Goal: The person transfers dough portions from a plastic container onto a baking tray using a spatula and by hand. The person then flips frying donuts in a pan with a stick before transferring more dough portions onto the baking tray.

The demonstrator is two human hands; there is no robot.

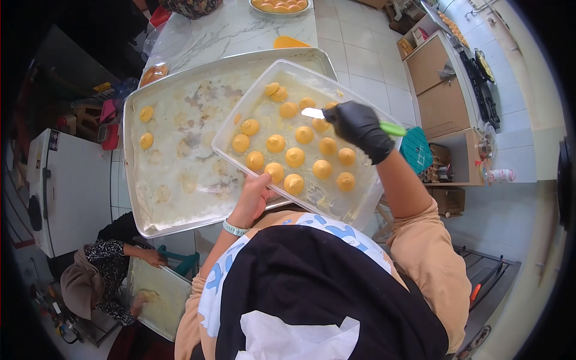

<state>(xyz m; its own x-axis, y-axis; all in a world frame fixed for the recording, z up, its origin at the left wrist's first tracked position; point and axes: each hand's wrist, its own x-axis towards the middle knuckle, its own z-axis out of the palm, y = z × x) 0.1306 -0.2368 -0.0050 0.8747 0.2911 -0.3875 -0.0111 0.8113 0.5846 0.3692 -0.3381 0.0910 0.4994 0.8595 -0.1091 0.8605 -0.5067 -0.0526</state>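
My left hand is closed on the near-left rim of a clear plastic container, which is tilted over a baking tray. Several round yellow-orange dough pieces with small peaks lie inside the container. My right hand, in a black glove, grips a spatula with a green handle. Its pale blade is above the dough pieces near the container's far side. Beneath and to the left lies the big metal baking tray, greasy and stained, with two yellow dough pieces at its left side.
A marble-patterned table bears the baking tray, an orange scraper and a dish of orange buns. At lower left another person handles a second tray. A white fridge stands left, wooden cabinets right.
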